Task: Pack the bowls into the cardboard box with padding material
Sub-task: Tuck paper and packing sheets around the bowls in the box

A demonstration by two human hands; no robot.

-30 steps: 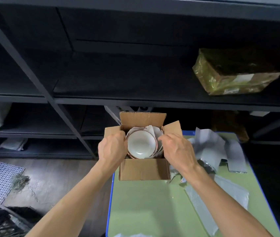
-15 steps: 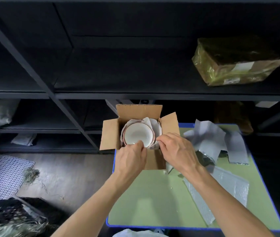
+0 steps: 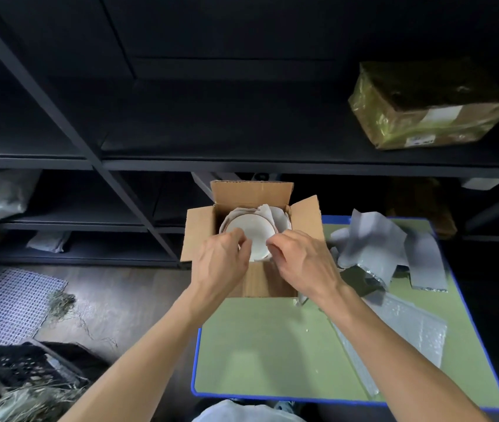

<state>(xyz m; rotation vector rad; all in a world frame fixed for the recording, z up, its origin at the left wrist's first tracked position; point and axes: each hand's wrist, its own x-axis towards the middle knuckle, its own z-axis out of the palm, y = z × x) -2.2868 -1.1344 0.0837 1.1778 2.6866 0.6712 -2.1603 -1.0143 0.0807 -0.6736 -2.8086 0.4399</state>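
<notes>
Dark metal shelving (image 3: pixel 242 166) fills the background, rising behind the cardboard box (image 3: pixel 269 281) and running off to both sides of it. A grey wooden floor lies to the left of the box, and on it, far left of the box, there is a white wire mesh panel (image 3: pixel 4 300). A dark crate with straw (image 3: pixel 23 367) sits nearer the camera. The green table (image 3: pixel 272 345), edged in blue, carries the box at its far left corner. A parcel wrapped in yellowish film (image 3: pixel 424 108) rests on the shelf above and to the right of the box.

The box stands open with its far, left and right flaps raised. Just right of it on the table lies a heap of grey padding sheets (image 3: pixel 373 242). A sheet of bubble wrap (image 3: pixel 409 330) is spread right of the box and nearer the camera.

Both hands reach over the near wall of the box. The left hand (image 3: pixel 220 263) has its fingers and thumb curled onto the near-left rim of the bowl (image 3: pixel 251 229). The right hand (image 3: pixel 303 260) has its fingertips pinched together at the near-right rim, though I cannot tell whether paper is caught in that pinch as well.

The white bowl sits inside the box, mouth up and ringed by crumpled white paper (image 3: pixel 272 213), which is bunched highest at the far right corner. Further bowls beneath it cannot be made out.
</notes>
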